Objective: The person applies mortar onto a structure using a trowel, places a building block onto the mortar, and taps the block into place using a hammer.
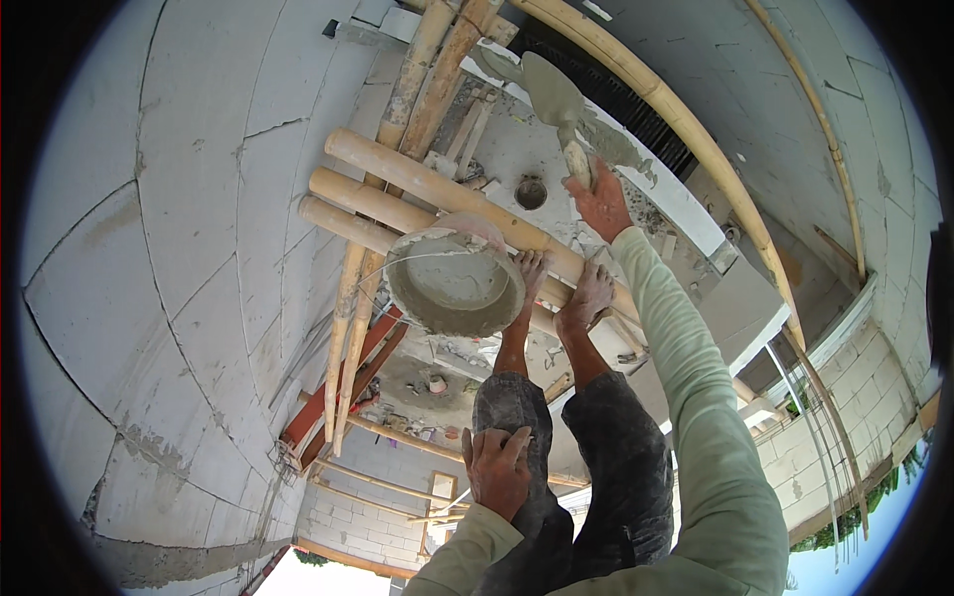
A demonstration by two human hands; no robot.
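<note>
My right hand [602, 202] reaches forward, wrapped round the handle of a mortar-coated trowel [554, 94]. The trowel's blade lies over the top of a pale block wall, where wet grey mortar [611, 144] is spread. My left hand [498, 471] rests on my left knee, its fingers spread over the dusty dark trousers, with nothing visible in it. Left of my bare feet, a bucket [455, 283] caked with mortar stands at the bamboo poles. Wet grey mortar shows inside it, and its thin wire handle hangs over the left side.
My feet stand on thick bamboo poles [447, 194] high above a littered floor [417, 382]. A large grey block wall [189, 248] rises on the left. Upright bamboo [343, 338] crosses beside it, and a curved bamboo pole [686, 119] runs past the right. Far below sits a round pail [531, 193].
</note>
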